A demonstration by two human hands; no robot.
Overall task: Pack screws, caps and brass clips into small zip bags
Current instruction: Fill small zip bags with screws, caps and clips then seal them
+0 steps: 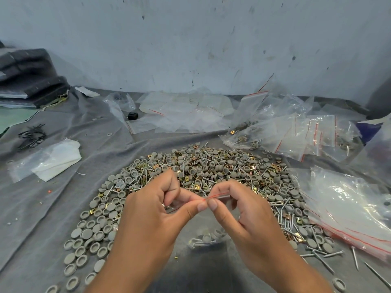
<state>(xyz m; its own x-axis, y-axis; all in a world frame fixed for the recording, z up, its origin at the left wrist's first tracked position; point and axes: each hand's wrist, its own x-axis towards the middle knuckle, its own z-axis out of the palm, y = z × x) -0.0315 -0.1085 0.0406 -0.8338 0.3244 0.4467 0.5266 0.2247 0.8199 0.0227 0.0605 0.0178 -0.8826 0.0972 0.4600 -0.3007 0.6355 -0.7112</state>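
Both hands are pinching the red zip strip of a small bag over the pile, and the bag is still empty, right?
Not quite. The head view shows both the left hand and the right hand pinching the red zip strip, but the small bag already holds caps and screws; it is not empty.

Your small zip bag (pixel 208 235) hangs clear and upright in front of you, red zip line (pixel 215 196) at the top, a few grey caps and screws settled in its bottom. Beyond it spreads the mixed pile (pixel 211 176): round grey caps, silver screws, brass clips, loose on the grey cloth. Filled bags (pixel 281 136) lie heaped far right; empty bags (pixel 359 210) stacked near right.
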